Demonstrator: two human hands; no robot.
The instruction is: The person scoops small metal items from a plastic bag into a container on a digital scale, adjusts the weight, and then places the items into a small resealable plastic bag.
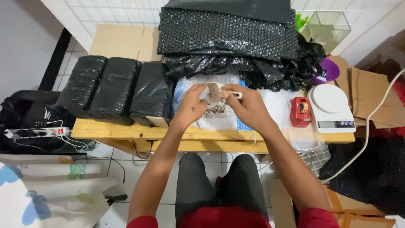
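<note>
Mid-frame: left hand [192, 105] steadying clear bag [217, 120], right hand [249, 105] gripping scoop [215, 93] over partly filled contents; three black-wrapped parcels [114, 88] already stacked upper left.

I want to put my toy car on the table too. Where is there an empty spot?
Bare wood shows along the table's front edge, in front of the black wrapped bundles. A thin strip lies beside the white scale. The middle is crowded: the left hand and right hand work over a clear bag, with the red tape dispenser alongside and black bubble wrap behind.
</note>
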